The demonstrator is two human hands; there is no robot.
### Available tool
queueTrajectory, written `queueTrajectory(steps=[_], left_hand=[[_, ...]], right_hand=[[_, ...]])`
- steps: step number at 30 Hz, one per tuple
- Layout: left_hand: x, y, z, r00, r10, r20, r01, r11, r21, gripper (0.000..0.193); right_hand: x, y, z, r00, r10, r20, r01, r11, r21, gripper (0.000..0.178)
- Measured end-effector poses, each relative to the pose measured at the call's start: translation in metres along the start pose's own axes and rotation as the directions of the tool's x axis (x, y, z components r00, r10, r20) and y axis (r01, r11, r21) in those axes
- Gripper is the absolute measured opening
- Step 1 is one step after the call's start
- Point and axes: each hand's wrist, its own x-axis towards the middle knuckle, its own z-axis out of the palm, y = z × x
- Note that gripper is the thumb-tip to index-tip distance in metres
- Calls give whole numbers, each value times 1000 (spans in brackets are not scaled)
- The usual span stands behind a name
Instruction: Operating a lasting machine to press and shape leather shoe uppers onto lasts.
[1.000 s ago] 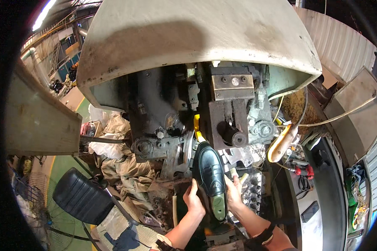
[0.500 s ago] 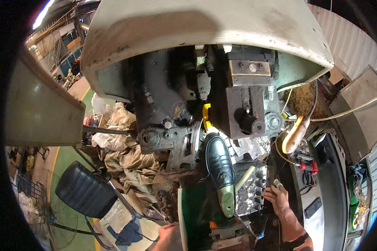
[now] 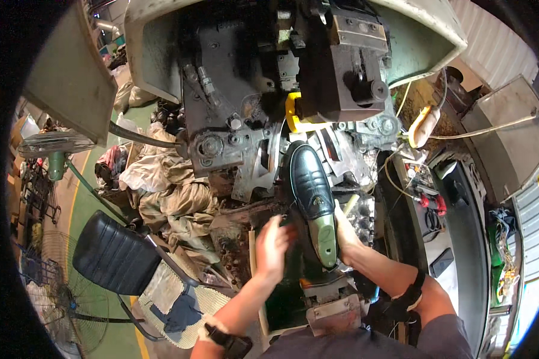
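Note:
A glossy black shoe (image 3: 310,179) sits on a green last (image 3: 324,239), toe pointing away from me into the machine (image 3: 224,143). The last's heel end, with a small hole, faces me. My right hand (image 3: 350,239) lies along the right side of the shoe's heel; its fingers are partly hidden behind the shoe and last. Just left of the heel, my left hand (image 3: 273,246) is raised with fingers apart, somewhat blurred and holding nothing I can see. A yellow curved part (image 3: 294,113) of the machine stands beyond the toe.
A black chair (image 3: 115,254) and a wire fan (image 3: 60,293) stand at left, near piled cloth sacks (image 3: 179,203). A wooden-looking form (image 3: 424,127) hangs at right. Beyond my right arm, a bench holds a dark phone-like object (image 3: 442,262) and a red tool (image 3: 432,203).
Both hands have come in from the sides to the shoe. My right hand has left a pale knob at the right. The view has shifted, showing more of my arms.

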Motion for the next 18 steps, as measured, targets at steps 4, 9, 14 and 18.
queueTrajectory(steps=[4,9,14,18], left_hand=[[6,-25,71,976,198,-92,-215,949,-229,54],[28,-30,72,986,121,-114,-148,949,-278,59],[35,-24,79,999,51,15,-40,914,-405,61],[30,-21,81,994,40,97,6,900,-435,61]], right_hand=[[-9,11,20,997,-64,41,58,990,130,72],[-2,25,5,995,-102,11,98,978,184,62],[14,36,-10,939,-337,68,335,941,45,53],[-6,20,-1,946,-303,112,306,952,-11,57]])
